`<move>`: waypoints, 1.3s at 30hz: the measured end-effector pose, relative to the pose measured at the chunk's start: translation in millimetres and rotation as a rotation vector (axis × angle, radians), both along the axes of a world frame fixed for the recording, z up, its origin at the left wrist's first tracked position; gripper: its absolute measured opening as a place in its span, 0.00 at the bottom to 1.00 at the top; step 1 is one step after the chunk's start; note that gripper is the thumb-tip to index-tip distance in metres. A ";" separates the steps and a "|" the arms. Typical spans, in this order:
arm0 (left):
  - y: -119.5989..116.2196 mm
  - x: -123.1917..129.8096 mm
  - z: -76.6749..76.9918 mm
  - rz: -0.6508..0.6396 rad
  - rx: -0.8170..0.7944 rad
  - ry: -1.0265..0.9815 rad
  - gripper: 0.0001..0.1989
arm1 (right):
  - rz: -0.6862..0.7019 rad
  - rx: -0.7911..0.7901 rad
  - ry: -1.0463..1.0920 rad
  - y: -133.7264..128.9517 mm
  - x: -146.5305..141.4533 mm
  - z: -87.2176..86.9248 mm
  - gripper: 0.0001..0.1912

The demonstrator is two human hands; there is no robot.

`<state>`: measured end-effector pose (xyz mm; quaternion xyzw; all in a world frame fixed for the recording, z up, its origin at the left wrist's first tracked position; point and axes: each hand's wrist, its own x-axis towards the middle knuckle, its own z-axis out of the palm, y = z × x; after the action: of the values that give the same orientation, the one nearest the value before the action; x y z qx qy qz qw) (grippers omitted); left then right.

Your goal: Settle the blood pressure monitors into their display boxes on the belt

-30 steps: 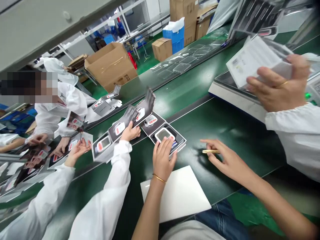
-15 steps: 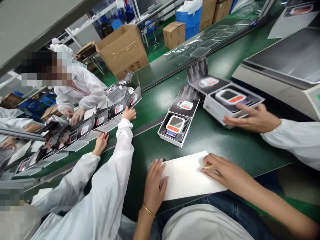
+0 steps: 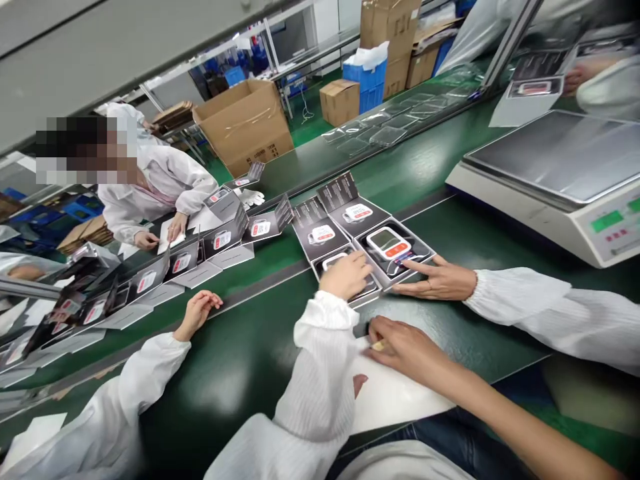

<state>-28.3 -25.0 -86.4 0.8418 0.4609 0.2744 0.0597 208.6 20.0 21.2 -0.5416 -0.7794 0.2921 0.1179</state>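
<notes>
My right hand (image 3: 407, 348) is closed in a pinch on a small pale-yellow stick (image 3: 379, 345), its kind unclear, at the far edge of a white flat sheet (image 3: 400, 397). Only the thumb of my left hand (image 3: 359, 385) shows, at the sheet's left part; a co-worker's white sleeve (image 3: 320, 360) hides the other fingers. Just beyond, a co-worker's hand (image 3: 346, 275) covers part of an open device box (image 3: 320, 233). Another person's hand (image 3: 435, 280) touches the neighbouring open box (image 3: 357, 213), which holds a white and orange device (image 3: 389, 243).
A weighing scale (image 3: 560, 157) stands at the right. Several open boxes (image 3: 220, 240) line the belt on the left, with a co-worker (image 3: 165, 173) behind them. Clear plastic trays (image 3: 387, 135) lie along the far ledge. Another hand (image 3: 197, 313) hovers near the left strip.
The two device boxes now sit side by side. A co-worker's arm has swung right, across my left hand. My right hand has moved left toward the sheet's far edge.
</notes>
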 end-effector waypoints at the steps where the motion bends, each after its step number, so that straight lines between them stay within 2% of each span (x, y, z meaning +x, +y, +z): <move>1: -1.5 2.4 1.1 0.030 0.001 0.006 0.37 | 0.010 -0.029 0.068 -4.1 8.3 3.8 0.10; 4: -7.0 17.1 19.8 0.086 -0.033 -0.037 0.33 | -0.016 -0.078 0.259 -11.2 44.5 16.3 0.11; 7: -3.8 42.2 54.7 0.028 -0.089 -0.051 0.28 | -0.109 0.032 0.285 -2.6 89.5 26.1 0.10; 10: 19.5 76.7 87.0 -0.074 -0.143 -0.041 0.26 | -0.136 0.243 0.233 20.7 127.9 32.3 0.08; 13: 61.1 113.7 103.0 -0.125 -0.084 -0.105 0.27 | -0.047 0.334 0.180 47.4 148.7 36.9 0.06; 18: 127.3 156.4 105.2 -0.112 -0.035 -0.114 0.37 | 0.054 0.352 0.104 78.5 153.1 35.9 0.07; 21: 145.7 167.7 101.7 -0.084 -0.036 -0.116 0.27 | 0.051 0.442 0.071 89.3 151.3 30.8 0.06; 23: 150.4 170.7 98.6 -0.079 -0.017 -0.124 0.20 | -0.010 0.585 0.030 91.6 151.2 28.2 0.05; 25: 152.2 171.2 95.4 -0.078 0.015 -0.125 0.17 | -0.132 0.730 0.023 87.5 151.5 26.4 0.03; 27: 153.3 170.2 92.6 -0.082 0.048 -0.124 0.16 | -0.250 0.787 0.099 77.0 150.2 23.5 0.02; 29: 154.3 169.0 90.4 -0.091 0.078 -0.130 0.16 | -0.259 0.759 0.201 63.5 145.9 16.9 0.05; 32: 155.6 167.5 88.1 -0.104 0.099 -0.139 0.15 | -0.144 0.673 0.221 49.0 134.3 -0.7 0.14; 36: 156.3 166.0 87.9 -0.113 0.079 -0.149 0.16 | -0.127 0.551 0.118 51.6 118.0 -25.2 0.24; 39: 156.4 164.5 90.2 -0.115 0.036 -0.152 0.20 | -0.168 0.485 0.034 58.0 110.2 -32.1 0.29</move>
<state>136.1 131.4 3.8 0.8445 0.4011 0.3418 0.0952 318.8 78.0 -10.8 -0.5555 -0.7768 0.0948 0.2811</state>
